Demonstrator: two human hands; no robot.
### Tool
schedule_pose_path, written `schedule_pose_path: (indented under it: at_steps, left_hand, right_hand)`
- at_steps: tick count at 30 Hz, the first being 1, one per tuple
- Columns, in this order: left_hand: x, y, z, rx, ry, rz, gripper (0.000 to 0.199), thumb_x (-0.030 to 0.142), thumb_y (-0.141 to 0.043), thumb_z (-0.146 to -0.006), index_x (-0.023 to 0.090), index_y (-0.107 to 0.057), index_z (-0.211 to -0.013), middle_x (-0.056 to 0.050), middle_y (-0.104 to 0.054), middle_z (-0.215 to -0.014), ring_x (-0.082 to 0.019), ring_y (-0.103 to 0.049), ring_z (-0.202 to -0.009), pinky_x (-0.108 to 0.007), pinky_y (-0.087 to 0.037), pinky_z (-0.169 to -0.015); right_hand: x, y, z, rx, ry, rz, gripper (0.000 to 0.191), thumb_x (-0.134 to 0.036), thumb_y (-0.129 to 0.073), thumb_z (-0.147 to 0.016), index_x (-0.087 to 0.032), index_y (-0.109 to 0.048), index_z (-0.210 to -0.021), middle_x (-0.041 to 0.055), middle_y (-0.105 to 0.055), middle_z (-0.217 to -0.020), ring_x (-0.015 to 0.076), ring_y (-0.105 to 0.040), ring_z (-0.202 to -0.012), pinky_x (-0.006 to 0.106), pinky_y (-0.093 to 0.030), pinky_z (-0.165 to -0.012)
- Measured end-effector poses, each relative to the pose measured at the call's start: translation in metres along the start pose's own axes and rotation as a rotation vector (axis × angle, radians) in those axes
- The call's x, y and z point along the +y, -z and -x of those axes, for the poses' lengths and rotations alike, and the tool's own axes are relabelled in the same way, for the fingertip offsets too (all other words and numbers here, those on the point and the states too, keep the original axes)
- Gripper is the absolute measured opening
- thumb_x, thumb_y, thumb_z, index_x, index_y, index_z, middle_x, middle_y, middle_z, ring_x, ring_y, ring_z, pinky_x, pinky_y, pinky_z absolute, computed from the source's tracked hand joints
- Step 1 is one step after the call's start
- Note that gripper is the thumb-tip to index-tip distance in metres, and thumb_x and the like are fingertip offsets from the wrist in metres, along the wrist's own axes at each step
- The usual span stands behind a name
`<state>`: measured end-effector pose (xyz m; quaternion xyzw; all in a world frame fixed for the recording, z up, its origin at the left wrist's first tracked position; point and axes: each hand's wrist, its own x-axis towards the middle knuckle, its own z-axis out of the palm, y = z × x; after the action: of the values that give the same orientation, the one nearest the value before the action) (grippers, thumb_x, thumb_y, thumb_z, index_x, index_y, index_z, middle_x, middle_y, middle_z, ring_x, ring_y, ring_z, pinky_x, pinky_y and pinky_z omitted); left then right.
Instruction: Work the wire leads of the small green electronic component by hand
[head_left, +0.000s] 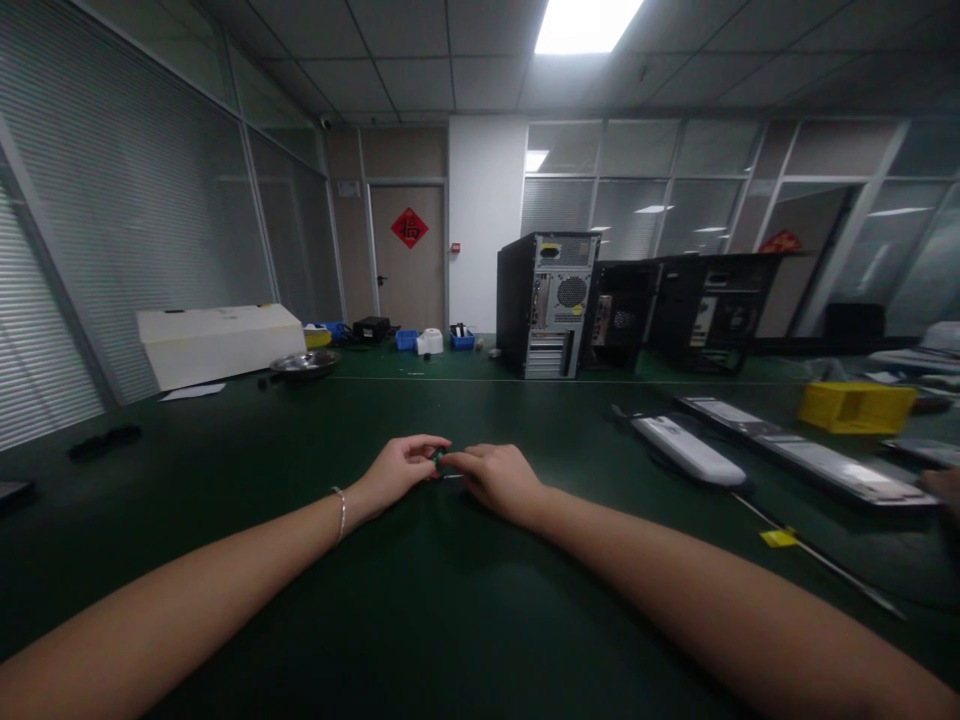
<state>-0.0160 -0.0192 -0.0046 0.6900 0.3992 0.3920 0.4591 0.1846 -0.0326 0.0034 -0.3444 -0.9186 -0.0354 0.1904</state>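
Note:
Near the middle of the green table point(360, 600), my left hand point(397, 468) has its thumb and fingers closed on a small green object point(437, 457). My right hand point(499, 478) is just beside it, its fingertips meeting the same object from the right. A thin, light-coloured piece point(452, 477) shows under my right fingers; which hand holds it is hard to tell. The exact shape of the green object is too small to make out. A bracelet circles my left wrist.
Computer cases point(551, 305) stand at the back right. A white power strip point(690, 450), a long flat panel point(810, 450) and a yellow bin point(856, 406) lie right. A metal bowl point(304, 363) and white box point(221, 345) are back left. Another person's hand point(943, 487) shows far right.

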Motion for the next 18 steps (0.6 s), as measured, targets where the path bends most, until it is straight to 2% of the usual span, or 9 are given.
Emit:
schedule_pose_path:
  at_steps: [3,6,8,11,14,18]
  left_hand:
    - [-0.001,0.0,-0.001,-0.008,-0.025,0.016,0.041,0.016,-0.058,-0.072,0.015,-0.06,-0.113,-0.006,-0.065,-0.092,-0.017,-0.061,-0.078,-0.032,-0.047,-0.076]
    - [-0.002,0.001,-0.002,-0.015,-0.041,0.004,0.039,0.017,-0.055,-0.075,0.015,-0.06,-0.113,-0.007,-0.065,-0.098,-0.016,-0.059,-0.079,-0.03,-0.046,-0.074]
    - [-0.001,0.001,-0.003,-0.009,-0.043,-0.022,0.037,0.017,-0.053,-0.076,0.015,-0.061,-0.112,-0.008,-0.065,-0.101,-0.016,-0.058,-0.079,-0.03,-0.046,-0.073]
    - [0.0,0.002,-0.003,0.0,-0.029,-0.028,0.034,0.018,-0.052,-0.078,0.016,-0.063,-0.11,-0.008,-0.065,-0.103,-0.017,-0.058,-0.082,-0.03,-0.045,-0.074]
    - [0.001,0.002,-0.003,-0.03,-0.011,0.008,0.034,0.018,-0.052,-0.078,0.017,-0.063,-0.11,-0.007,-0.064,-0.106,-0.018,-0.057,-0.086,-0.03,-0.045,-0.077]
    - [0.0,0.002,-0.002,-0.061,0.0,0.018,0.032,0.018,-0.054,-0.077,0.017,-0.064,-0.108,-0.007,-0.065,-0.1,-0.016,-0.057,-0.08,-0.029,-0.045,-0.075]
  right_hand:
    - [0.003,-0.003,0.0,0.073,-0.042,-0.125,0.035,-0.02,-0.048,-0.085,-0.028,-0.053,-0.119,0.0028,-0.064,-0.101,0.0168,-0.059,-0.09,0.026,-0.041,-0.075]
    - [0.008,-0.006,0.0,0.128,-0.134,-0.254,0.032,-0.03,-0.05,-0.087,-0.025,-0.053,-0.118,0.0026,-0.065,-0.095,0.0149,-0.059,-0.08,0.024,-0.041,-0.07]
    - [0.01,-0.005,0.0,0.125,-0.173,-0.327,0.035,-0.038,-0.055,-0.084,-0.024,-0.054,-0.116,0.0021,-0.065,-0.09,0.0144,-0.058,-0.076,0.024,-0.041,-0.067]
    - [0.011,-0.004,-0.001,0.101,-0.156,-0.401,0.034,-0.044,-0.055,-0.083,-0.022,-0.058,-0.109,0.0026,-0.064,-0.093,0.0142,-0.057,-0.078,0.024,-0.041,-0.067]
    - [0.011,-0.004,-0.002,0.097,-0.128,-0.367,0.03,-0.041,-0.042,-0.091,-0.019,-0.063,-0.096,0.0029,-0.062,-0.086,0.0133,-0.055,-0.075,0.024,-0.04,-0.066]
    - [0.014,-0.008,-0.004,0.14,-0.126,-0.246,0.036,-0.037,-0.036,-0.094,-0.017,-0.063,-0.08,0.0021,-0.056,-0.074,0.0127,-0.051,-0.071,0.024,-0.037,-0.066]
